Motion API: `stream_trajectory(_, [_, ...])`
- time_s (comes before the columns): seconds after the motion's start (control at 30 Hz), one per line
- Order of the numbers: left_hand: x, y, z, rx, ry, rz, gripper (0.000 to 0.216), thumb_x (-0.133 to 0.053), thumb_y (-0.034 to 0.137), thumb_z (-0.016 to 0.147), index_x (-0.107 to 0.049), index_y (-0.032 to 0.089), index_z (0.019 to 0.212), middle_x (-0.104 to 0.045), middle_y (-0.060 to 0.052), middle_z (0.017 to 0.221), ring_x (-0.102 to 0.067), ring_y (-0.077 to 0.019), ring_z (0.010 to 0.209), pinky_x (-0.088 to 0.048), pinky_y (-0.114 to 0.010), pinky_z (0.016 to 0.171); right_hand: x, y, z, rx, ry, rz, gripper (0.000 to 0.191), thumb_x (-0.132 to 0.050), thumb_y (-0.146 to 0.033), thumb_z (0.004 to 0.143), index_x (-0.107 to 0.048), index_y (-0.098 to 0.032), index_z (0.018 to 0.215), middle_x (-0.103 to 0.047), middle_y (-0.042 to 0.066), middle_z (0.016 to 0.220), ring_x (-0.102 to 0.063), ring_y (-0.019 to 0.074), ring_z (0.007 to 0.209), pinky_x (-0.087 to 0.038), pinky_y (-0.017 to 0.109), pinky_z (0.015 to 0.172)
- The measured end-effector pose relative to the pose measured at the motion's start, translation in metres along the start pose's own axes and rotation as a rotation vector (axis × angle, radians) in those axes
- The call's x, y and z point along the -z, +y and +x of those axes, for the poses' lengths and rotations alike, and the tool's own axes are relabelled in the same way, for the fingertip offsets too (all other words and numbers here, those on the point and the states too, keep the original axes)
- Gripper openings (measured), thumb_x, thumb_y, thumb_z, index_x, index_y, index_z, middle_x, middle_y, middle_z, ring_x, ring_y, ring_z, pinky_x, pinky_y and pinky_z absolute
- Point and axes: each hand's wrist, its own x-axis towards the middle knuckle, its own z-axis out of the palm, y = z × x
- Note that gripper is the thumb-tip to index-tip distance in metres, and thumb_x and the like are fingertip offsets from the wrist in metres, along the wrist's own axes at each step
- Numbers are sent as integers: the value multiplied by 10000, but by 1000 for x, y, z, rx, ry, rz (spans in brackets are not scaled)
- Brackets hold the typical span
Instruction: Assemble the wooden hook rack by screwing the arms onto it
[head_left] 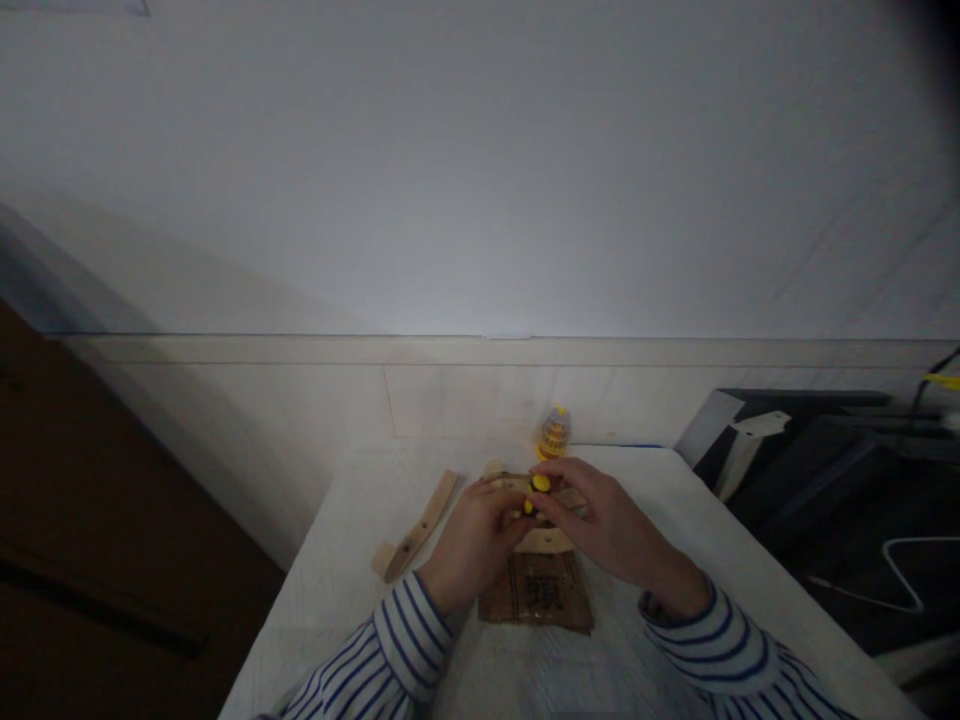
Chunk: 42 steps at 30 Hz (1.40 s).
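Observation:
In the head view, a small yellow and black screwdriver (540,484) is held between my hands above the middle of the table. My right hand (611,520) pinches its yellow end from the right, thumb and fingers closed. From the left, my left hand (480,535) closes its fingers around the lower part, where a second bit of yellow shows. The tip is hidden by the fingers. Beneath the hands lie a light wooden strip (544,541) and a brown printed packet (536,595). Another pale strip with dark holes (424,530) lies left of my left hand.
Behind my hands, near the wall, stands a yellow screwdriver-set container (554,435) with a clear domed top. The white table (322,610) meets the wall (465,400) at the back. Dark equipment (817,480) is stacked to the right. A brown wooden surface (97,500) is at left.

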Motion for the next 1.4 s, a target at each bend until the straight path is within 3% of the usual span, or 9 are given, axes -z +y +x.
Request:
stream_trajectory(0.17, [1,1,0,-1,-21,5,129,-663,147,821,-716,184,933,-717,-41,972,-600,-205,976,-416,-331,924,3,-1,0,45,-58,24,317,-538,-247,883,-603,-226,1192,-681,88,1152,-635,222,1056,-508,418,927])
stream_trajectory(0.5, [2,4,0,-37,-89,-44,291,-574,79,843,-661,189,1097,-689,-56,1092,-591,-209,1016,-436,-344,925,-4,9,-3,-4,28,13,223,-587,-272,868,-639,-217,1078,-713,77,1019,-670,225,943,-546,408,851])
stream_trajectory(0.67, [4,5,1,-74,-104,-103,248,-536,56,848,-670,180,1015,-679,-65,1125,-580,-205,1061,-427,-343,958,-8,7,-2,22,47,-24,196,-591,-270,868,-612,-195,1048,-704,87,969,-663,228,907,-546,407,818])
stream_trajectory(0.77, [4,3,1,-88,-109,-128,280,-538,55,851,-658,197,1060,-663,-56,1170,-580,-195,1068,-426,-335,962,-8,7,-2,28,49,-29,196,-586,-272,873,-602,-189,1049,-698,88,957,-660,225,895,-546,398,805])
stream_trajectory(1.07, [2,4,0,-23,-40,-45,283,-620,112,819,-667,207,1082,-694,-48,1076,-605,-200,995,-456,-327,898,-10,6,-1,-7,54,2,209,-592,-282,867,-610,-192,1055,-697,76,954,-663,218,891,-549,380,797])
stream_trajectory(1.2, [0,3,0,25,38,29,157,-682,176,792,-704,185,947,-711,-40,951,-618,-206,927,-466,-327,850,-10,3,0,-30,45,13,196,-584,-289,872,-610,-208,1049,-700,69,981,-670,217,907,-552,381,812])
stream_trajectory(1.4, [-3,-1,-1,31,48,86,89,-668,209,819,-719,194,891,-706,-21,835,-616,-196,861,-452,-329,843,-5,0,0,29,26,-51,245,-572,-283,876,-602,-221,1112,-699,84,1043,-653,233,977,-532,426,871])
